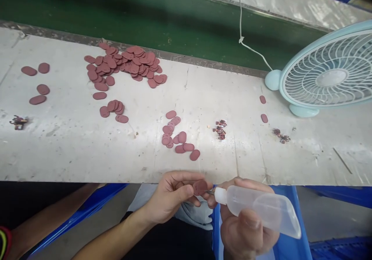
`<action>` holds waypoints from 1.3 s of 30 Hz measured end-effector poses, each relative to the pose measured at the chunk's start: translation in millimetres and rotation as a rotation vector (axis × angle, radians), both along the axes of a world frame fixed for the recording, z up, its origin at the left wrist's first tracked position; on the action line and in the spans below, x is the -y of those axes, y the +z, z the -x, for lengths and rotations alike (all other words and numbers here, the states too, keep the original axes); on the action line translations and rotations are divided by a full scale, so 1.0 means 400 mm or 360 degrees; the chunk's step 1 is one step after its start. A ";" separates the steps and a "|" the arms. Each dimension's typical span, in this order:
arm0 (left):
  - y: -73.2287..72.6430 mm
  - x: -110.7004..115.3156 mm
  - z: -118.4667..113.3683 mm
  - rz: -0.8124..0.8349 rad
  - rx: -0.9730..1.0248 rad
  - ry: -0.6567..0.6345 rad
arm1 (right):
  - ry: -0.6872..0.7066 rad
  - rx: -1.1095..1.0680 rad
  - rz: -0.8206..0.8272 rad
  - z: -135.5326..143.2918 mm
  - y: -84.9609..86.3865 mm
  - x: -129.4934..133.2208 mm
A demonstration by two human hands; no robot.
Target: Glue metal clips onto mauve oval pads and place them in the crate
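Note:
Between the thumb and fingers of my left hand [171,196] is a dark red oval disc [200,187], held just off the table's front edge. My right hand [247,229] grips a translucent squeeze bottle [258,205] with a white cap. The bottle lies tilted, its thin dark tip pointing left, at or very near the disc's right edge; whether they touch I cannot tell. A loose group of similar discs [182,137] lies on the table beyond my hands. Small dark brown pieces [221,130] are clustered to the right of that group.
A large heap of red discs [135,62] sits at the back left. At the right stands a light blue fan [328,74] with a white cord [241,23]. Another person's arm [55,213] is at lower left. Blue bins [290,244] are below the table [87,155].

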State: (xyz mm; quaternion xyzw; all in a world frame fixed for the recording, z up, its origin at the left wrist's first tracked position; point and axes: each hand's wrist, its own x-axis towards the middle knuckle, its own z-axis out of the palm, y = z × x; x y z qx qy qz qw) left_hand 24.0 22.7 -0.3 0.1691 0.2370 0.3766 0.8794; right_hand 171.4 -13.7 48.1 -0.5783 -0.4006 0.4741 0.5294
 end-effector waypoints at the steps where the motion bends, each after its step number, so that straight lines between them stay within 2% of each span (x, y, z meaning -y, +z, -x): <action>1: -0.001 0.001 0.000 -0.0017 0.0005 -0.0006 | 0.0016 0.0043 -0.0025 -0.002 0.001 -0.003; 5: -0.004 0.001 0.001 -0.0034 0.0007 0.0009 | 0.0047 0.0213 -0.0176 -0.003 0.005 -0.018; 9: 0.000 -0.002 0.001 -0.0024 0.0032 0.0020 | -0.0368 0.0286 -0.0472 0.031 0.003 -0.020; 12: 0.004 -0.003 0.002 -0.0021 0.0053 0.0020 | -0.0521 0.0275 -0.0471 0.055 0.002 -0.018; 18: 0.005 -0.004 0.003 -0.0016 0.0059 0.0010 | -0.0579 0.0276 -0.0373 0.057 0.009 -0.020; 24: 0.002 -0.006 0.005 0.0014 0.0023 0.0017 | -0.0552 0.0161 -0.0442 0.063 0.018 -0.026; 30: 0.009 -0.009 0.002 0.0021 0.0071 0.0009 | -0.0529 0.0297 -0.0411 0.061 0.013 -0.015; 36: 0.010 -0.007 0.006 0.0060 -0.0020 0.0010 | -0.0503 0.0027 -0.0456 0.053 0.026 -0.025; 39: 0.008 -0.006 0.006 0.0065 -0.0015 0.0004 | -0.0473 0.0031 -0.0454 0.053 0.030 -0.029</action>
